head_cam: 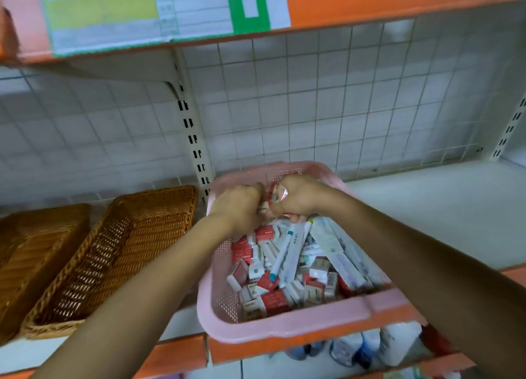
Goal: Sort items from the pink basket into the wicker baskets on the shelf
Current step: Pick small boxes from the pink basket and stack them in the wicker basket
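Shelf (427,207) is carrying every item. Near wicker basket (122,250) is lying just left of the pink basket (284,326), and far wicker basket (37,250) is lying further left. The pink basket is sitting at the shelf's front edge, holding a heap of red-and-white boxes (267,299) and long white pens (287,250). Left hand (236,205) and right hand (299,199) are reaching into the pink basket's far end, fingers curled, each gripping boxes just above the heap.
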The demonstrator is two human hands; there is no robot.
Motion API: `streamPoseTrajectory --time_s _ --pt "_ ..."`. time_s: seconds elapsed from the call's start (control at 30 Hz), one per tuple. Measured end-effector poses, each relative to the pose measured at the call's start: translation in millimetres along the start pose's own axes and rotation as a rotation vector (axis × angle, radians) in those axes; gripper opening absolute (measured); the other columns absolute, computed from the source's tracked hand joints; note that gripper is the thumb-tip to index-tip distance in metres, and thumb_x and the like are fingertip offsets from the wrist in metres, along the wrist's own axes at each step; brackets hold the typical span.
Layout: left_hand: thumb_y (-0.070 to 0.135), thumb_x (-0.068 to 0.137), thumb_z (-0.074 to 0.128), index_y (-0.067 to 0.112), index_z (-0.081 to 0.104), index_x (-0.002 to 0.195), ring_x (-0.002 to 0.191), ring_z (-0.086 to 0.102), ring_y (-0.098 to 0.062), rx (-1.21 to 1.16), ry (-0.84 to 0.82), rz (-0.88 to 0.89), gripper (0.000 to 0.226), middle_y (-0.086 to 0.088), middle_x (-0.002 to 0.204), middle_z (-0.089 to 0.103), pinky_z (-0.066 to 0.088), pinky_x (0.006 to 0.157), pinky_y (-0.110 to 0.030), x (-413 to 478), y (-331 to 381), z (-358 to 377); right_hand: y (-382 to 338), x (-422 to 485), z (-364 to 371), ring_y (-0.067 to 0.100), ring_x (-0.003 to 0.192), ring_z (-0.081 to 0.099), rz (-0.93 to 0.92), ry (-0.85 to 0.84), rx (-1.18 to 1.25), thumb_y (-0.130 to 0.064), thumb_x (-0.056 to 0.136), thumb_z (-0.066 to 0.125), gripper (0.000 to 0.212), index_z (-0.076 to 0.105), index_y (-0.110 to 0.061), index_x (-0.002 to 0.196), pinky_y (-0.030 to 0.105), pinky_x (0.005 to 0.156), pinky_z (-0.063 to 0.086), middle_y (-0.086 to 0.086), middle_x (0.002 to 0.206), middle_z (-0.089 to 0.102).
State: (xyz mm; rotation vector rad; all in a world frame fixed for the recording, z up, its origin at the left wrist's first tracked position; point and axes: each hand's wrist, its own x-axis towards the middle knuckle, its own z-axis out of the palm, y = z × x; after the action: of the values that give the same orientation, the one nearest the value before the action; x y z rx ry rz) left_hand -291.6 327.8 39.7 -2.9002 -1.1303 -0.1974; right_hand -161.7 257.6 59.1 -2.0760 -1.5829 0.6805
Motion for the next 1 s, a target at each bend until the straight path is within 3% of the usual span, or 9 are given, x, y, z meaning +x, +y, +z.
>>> streamPoseTrajectory --time_s 0.17,0.3,0.4,0.8,1.0 --pt "0.037 0.087 0.061 0.023 0.056 0.125 0.095 0.064 -0.023 -0.077 0.131 0.029 0.041 -0.003 0.105 0.069 0.048 0.077 -0.031 -35 -2 -7 -7 -18 5 0.009 0.039 0.053 -0.016 0.018 0.234 -0.028 0.091 0.061 0.012 0.062 -0.015 0.090 0.019 0.042 0.040 0.005 0.056 0.060" --pt "0.030 0.083 0.066 0.022 0.062 0.120 0.099 0.061 -0.027 -0.134 0.266 0.002 0.038 -0.004 0.107 0.069 0.045 0.087 -0.034 -67 -9 -8 -21 -35 8 0.009 0.038 0.055 0.011 -0.017 0.533 -0.017 0.100 0.045 0.017 0.057 -0.009 0.093 0.016 0.038 0.042 0.011 0.070 0.059" --pt "0.025 0.082 0.068 0.021 0.062 0.120 0.102 0.058 -0.025 -0.204 0.319 -0.067 0.039 -0.003 0.112 0.066 0.042 0.090 -0.034 -89 -14 -13 -34 -51 13 0.013 0.045 0.059 0.014 -0.068 0.666 -0.016 0.102 0.039 0.023 0.057 -0.004 0.094 0.019 0.043 0.049 0.017 0.075 0.061" --pt "0.017 0.079 0.070 0.017 0.065 0.113 0.096 0.059 -0.023 -0.293 0.417 -0.106 0.034 -0.006 0.101 0.065 0.031 0.075 -0.018 -167 -61 -32 -102 -76 64 0.018 0.056 0.057 -0.092 -0.136 0.722 -0.007 0.101 0.034 0.024 0.054 -0.009 0.088 0.020 0.048 0.049 0.016 0.075 0.057" --pt "0.020 0.082 0.069 0.016 0.066 0.111 0.093 0.059 -0.018 -0.310 0.396 -0.162 0.029 -0.002 0.102 0.067 0.034 0.073 -0.019 -227 -115 -45 -156 -72 119 0.014 0.071 0.063 -0.182 -0.160 0.707 -0.002 0.097 0.043 0.022 0.058 -0.014 0.086 0.021 0.064 0.055 0.012 0.085 0.062"
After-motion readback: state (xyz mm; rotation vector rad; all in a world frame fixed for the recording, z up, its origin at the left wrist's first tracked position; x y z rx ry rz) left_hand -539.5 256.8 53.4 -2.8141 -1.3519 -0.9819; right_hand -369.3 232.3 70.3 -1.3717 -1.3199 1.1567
